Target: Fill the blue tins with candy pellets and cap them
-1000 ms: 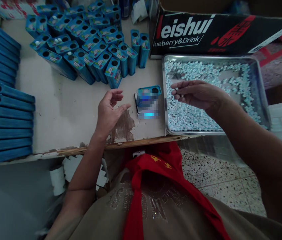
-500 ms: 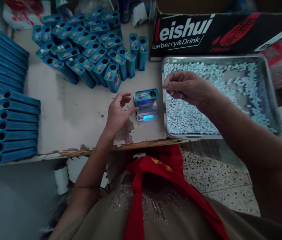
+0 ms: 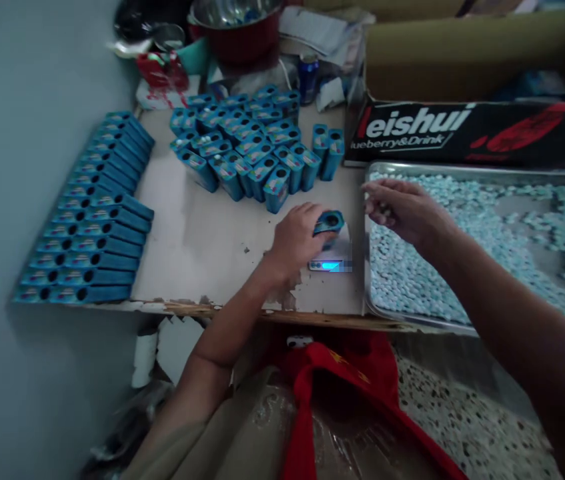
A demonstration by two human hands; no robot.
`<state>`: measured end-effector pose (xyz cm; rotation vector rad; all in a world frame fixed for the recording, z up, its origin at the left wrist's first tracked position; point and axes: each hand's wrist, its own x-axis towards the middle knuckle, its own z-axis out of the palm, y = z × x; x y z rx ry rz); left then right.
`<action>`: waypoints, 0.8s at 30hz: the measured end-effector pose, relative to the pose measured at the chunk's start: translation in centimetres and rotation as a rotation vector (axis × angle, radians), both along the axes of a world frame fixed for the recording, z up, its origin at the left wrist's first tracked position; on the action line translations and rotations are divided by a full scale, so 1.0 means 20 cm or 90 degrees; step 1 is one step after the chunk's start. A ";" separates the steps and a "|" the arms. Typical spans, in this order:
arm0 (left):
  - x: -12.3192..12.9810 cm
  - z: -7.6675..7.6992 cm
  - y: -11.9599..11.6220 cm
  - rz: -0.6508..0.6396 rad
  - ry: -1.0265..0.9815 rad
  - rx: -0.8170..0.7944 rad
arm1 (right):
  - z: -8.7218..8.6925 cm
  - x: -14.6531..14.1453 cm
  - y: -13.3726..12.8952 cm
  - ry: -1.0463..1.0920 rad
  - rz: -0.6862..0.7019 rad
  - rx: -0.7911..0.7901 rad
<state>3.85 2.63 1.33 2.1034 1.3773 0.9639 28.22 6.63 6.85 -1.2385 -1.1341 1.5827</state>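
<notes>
My left hand [image 3: 295, 237] is wrapped round a small blue candy box [image 3: 329, 220] with a round dark hole in its top. The box is upright at the small digital scale [image 3: 329, 265], whose display glows blue. Whether it rests on the scale or is just off it I cannot tell. My right hand [image 3: 395, 203] is over the left edge of the metal tray [image 3: 368, 293], its fingers curled and pinched. Small pale candies seem to show between them. Many pale blue and white candies [image 3: 412, 267] lie spread in the tray.
Several blue boxes [image 3: 257, 147] stand upright at the back, and rows of others [image 3: 92, 227] lie at the left. A black carton [image 3: 462, 133] stands behind the tray. Further back are a red bowl [image 3: 237, 37] and a blue can [image 3: 308, 77]. The table's front edge [image 3: 242, 311] is chipped.
My left hand has closed round the box at the scale, where before it was open beside it. My right hand stays near the tray's left edge. The camera view has shifted.
</notes>
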 end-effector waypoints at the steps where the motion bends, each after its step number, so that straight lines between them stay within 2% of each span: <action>1: -0.13 0.04 -0.01 0.030 -0.007 0.014 | -0.01 -0.02 0.02 0.015 0.005 -0.015; 4: -0.64 0.18 0.03 0.153 -0.035 0.047 | -0.05 -0.18 0.12 0.027 0.063 -0.002; 6: -1.04 0.30 0.15 0.247 -0.042 0.057 | -0.08 -0.33 0.19 -0.054 0.109 0.083; 9: -1.57 0.45 0.38 0.408 -0.024 0.032 | -0.10 -0.53 0.29 -0.364 0.158 0.284; 10: -1.72 0.48 0.44 0.426 -0.004 0.015 | -0.11 -0.57 0.31 -0.493 0.183 0.334; 12: -1.92 0.49 0.52 0.378 0.008 -0.031 | -0.11 -0.64 0.33 -0.737 0.262 0.382; 14: -2.03 0.45 0.53 0.306 0.007 -0.074 | -0.10 -0.67 0.34 -0.920 0.351 0.380; 17: -2.08 0.36 0.47 0.267 -0.023 -0.166 | -0.10 -0.68 0.33 -1.052 0.414 0.380; 20: -2.09 0.25 0.40 0.294 0.016 -0.240 | -0.11 -0.65 0.31 -1.071 0.386 0.411; 24: -2.03 0.15 0.35 0.366 0.254 -0.225 | -0.13 -0.57 0.23 -1.037 0.307 0.434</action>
